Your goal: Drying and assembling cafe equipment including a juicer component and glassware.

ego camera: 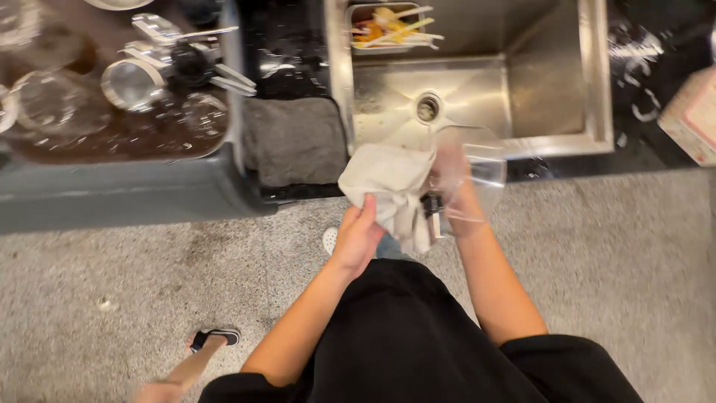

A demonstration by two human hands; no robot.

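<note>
The left hand point(358, 235) is closed on a pale cloth point(388, 183), fingers curled over its lower edge and thumb pinching the fabric. The cloth hangs in a loose bunch in front of the person, just near of the sink point(552, 89), and folds against a clear jug point(470, 175). The right hand point(451, 190) shows blurred through the jug's clear wall and grips the jug, fingers wrapped about it; the jug is tipped on its side, held in the air over the sink's near rim, touching the cloth on its left.

The steel sink has a round drain point(427, 107) at the middle of its floor. At its far left stands a small tray point(388, 30) with yellow and orange scraps and pale sticks. Left of the sink, a grey towel point(294, 138) lies on the dark desk point(287, 45). Farther left, a grey tub point(119, 186) holds clear glassware and metal parts. At the far right edge, a pale box point(693, 116) sits on the desk. The floor point(112, 276) is speckled grey; a sandalled foot point(216, 337) shows at near left.
</note>
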